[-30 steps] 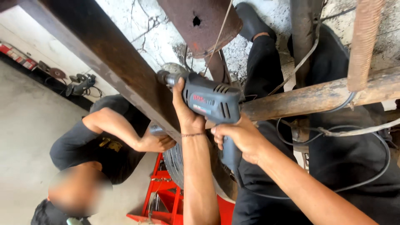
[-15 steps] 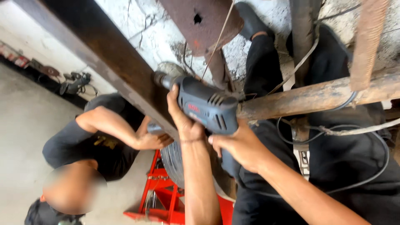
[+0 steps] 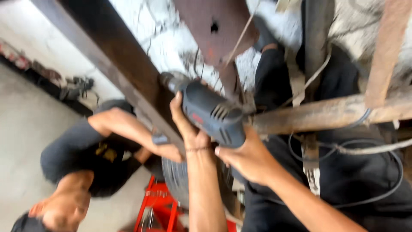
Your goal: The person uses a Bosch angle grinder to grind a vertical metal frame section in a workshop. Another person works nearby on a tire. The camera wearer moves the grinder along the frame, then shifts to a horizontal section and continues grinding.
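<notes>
Drill (image 3: 210, 114) centre, chuck against dark beam (image 3: 116, 64) | left hand (image 3: 189, 129) wrapped round body, right hand (image 3: 244, 157) clamped on grip | drilling underway; next move needs steady, square pressure.

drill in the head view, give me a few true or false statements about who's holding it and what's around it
1. Both of the person's hands are on the blue-grey drill. True: the left hand grips the body and the right hand supports the rear.
2. The drill's nose points at the dark steel beam. True.
3. The drill is bright yellow. False: it is blue-grey.
4. A co-worker in a dark shirt crouches at lower left, one hand reaching under the beam. True.
5. The stand below the hands is green. False: it is red.
6. The rusty bar to the right of the drill stands upright. False: it runs roughly level across the view.
</notes>
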